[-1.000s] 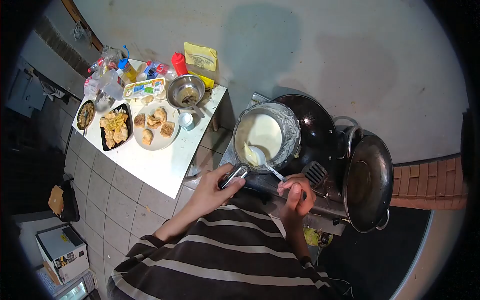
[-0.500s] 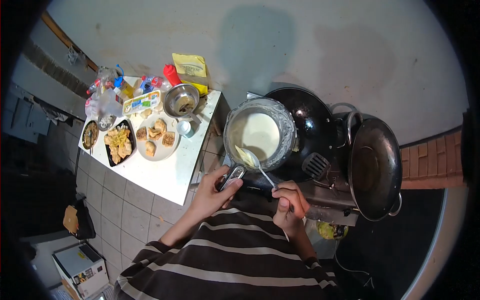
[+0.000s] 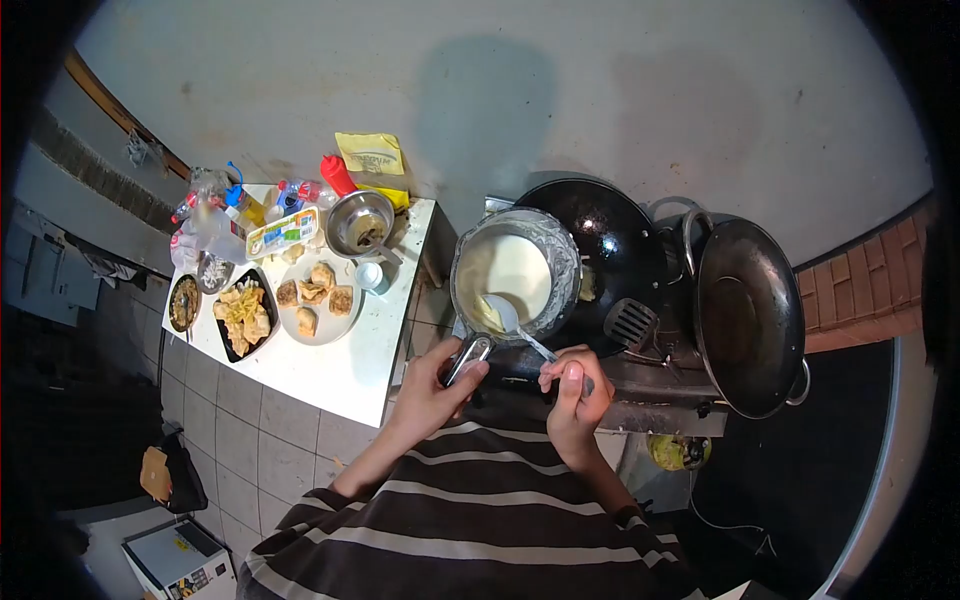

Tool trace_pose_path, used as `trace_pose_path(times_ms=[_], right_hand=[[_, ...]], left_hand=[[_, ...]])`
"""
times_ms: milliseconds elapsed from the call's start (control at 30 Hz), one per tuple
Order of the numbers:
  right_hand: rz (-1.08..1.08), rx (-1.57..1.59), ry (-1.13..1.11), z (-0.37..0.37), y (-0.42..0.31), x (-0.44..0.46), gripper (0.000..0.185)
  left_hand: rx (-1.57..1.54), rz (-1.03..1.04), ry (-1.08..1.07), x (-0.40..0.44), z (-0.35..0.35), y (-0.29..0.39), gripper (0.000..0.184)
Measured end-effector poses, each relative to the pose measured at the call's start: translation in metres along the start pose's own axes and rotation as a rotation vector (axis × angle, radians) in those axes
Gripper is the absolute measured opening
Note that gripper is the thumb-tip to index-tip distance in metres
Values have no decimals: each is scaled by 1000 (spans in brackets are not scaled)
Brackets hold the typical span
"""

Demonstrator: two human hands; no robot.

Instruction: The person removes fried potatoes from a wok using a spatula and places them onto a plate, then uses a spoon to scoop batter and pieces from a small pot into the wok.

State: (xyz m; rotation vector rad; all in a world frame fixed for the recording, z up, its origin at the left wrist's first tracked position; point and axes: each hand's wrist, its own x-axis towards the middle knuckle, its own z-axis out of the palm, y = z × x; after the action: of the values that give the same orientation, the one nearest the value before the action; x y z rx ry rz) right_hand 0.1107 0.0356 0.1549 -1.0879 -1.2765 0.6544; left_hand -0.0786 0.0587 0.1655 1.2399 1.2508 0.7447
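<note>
My left hand [image 3: 436,389] is closed round the handle [image 3: 468,358] of a saucepan [image 3: 565,262], tilted a little. Creamy white batter [image 3: 520,268] lies in the pan, and dried batter coats its inner wall. A metal spoon [image 3: 536,345] is in the grip of my right hand [image 3: 577,396], its bowl down inside the pan near the rim closest to me. A pale yellowish piece [image 3: 490,312] rests beside the spoon's bowl; I cannot tell exactly what it is. Behind the saucepan sits a large black wok [image 3: 622,215] on the stove.
A slotted turner [image 3: 631,322] leans in the wok. Another wok [image 3: 750,320] stands on the right. On the left, a white table [image 3: 350,385] holds a plate [image 3: 340,327] of fried pieces, a black tray [image 3: 262,340] of food, a metal bowl [image 3: 360,222] and several bottles.
The spoon's bowl has turned over beside the pale piece, and my right hand has rotated and risen slightly. My left hand keeps the saucepan handle. The whole view has shifted a little.
</note>
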Motion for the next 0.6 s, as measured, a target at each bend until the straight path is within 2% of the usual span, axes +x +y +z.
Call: trace_pose_path(times_ms=[67,167,233,367,500,600], right_hand=[[66,57,-11,3,-1,0,30],[124,156,24,8,-4,-1,29],[193,246,38,10,-4,-1,28],[348,403,86,10,-10,0,29],[375,391,62,5,-10,-4,29],[281,308,38,3,-3,-13,29]], left_hand=[[3,9,6,0,-1,-2,23],[-3,13,6,-3,-2,-2,24],[-18,-9,-5,-6,-2,0,17],[-37,-31,-9,-8,-2,-4,23],[-106,-33,-33,-8,0,-8,21],[-230,-34,-70,-8,-1,-16,20]])
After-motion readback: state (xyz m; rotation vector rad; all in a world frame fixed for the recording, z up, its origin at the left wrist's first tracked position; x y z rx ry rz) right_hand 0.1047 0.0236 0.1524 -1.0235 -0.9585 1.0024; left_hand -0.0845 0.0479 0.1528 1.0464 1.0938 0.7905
